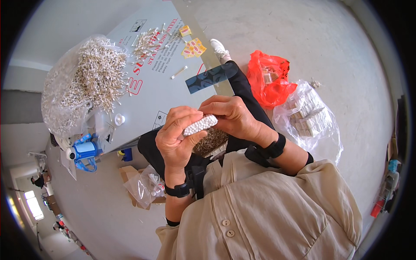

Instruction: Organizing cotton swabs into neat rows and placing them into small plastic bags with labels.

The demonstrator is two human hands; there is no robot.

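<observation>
A packed bundle of cotton swabs (pixel 200 125) is held up over my lap, its white tips facing me. My left hand (pixel 172 138) is closed around its left side, the thumb below and the fingers across the top. At the bundle's upper right end, my right hand (pixel 236 116) is closed in a pinch; its fingertips are partly hidden. On the table beyond lie a loose pile of cotton swabs (pixel 146 45), yellow and white labels (pixel 193 48) and a small yellow packet (pixel 185 30).
A big clear bag of loose swabs (pixel 69 93) covers the table's left side, beside a blue bottle (pixel 84 150). A dark patterned strip (pixel 209 78) crosses the table edge. On the floor right are a red plastic bag (pixel 263 89) and a clear bag of swab bundles (pixel 310 119).
</observation>
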